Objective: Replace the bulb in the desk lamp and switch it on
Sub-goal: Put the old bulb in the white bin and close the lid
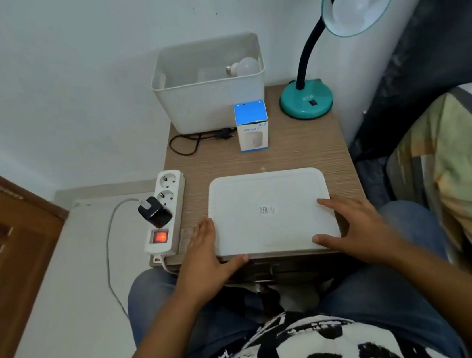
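Left hand [207, 247] and right hand [350, 224] lay flat, fingers spread, pinching nothing, flanking white tray [266, 193] at bench [300, 153] front edge, probably to steady it as work surface; bulb [351, 5] sat in desk lamp [355, 0] shade, unlit; another bulb [246, 66] lay in white bin [208, 108]; boxed bulb [252, 126] stood between bin and tray; lamp plug [225, 134] lay unplugged near power strip [164, 214], likely for safety.

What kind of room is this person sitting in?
Probably a bedroom corner at home. A small wood-grain bedside table stands against a white wall with a teal desk lamp on it, bedding with a striped pillow lies alongside, and a wooden door is nearby.
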